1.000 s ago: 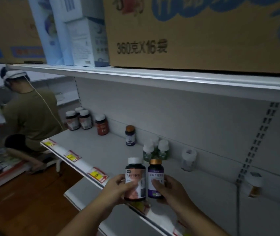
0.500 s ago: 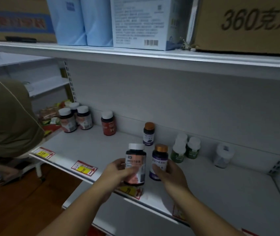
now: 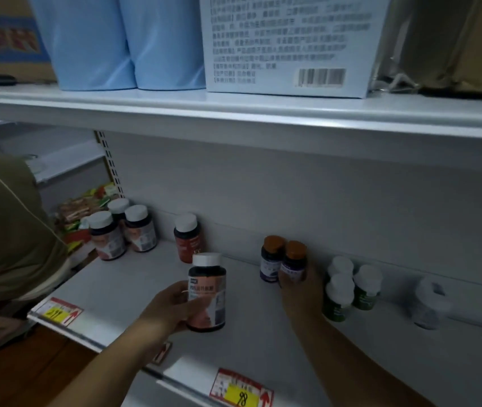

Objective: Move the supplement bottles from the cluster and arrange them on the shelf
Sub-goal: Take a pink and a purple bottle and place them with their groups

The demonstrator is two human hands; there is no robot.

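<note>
My left hand grips a dark bottle with a white cap and pink label, held upright above the white shelf. My right hand is closed around a purple bottle with an orange cap, pressed right beside a matching purple bottle standing near the shelf's back wall. Three pink-label bottles stand at the far left, a red-brown bottle near the middle, three green bottles with white caps to the right.
A clear white-lidded jar stands further right. The upper shelf holds blue packs and a white box close overhead. A person in an olive shirt crouches at the left. Price tags line the shelf's front edge.
Both hands moved forward over the shelf and apart. My right hand carried the purple bottle back to the matching bottle by the wall. The view came closer.
</note>
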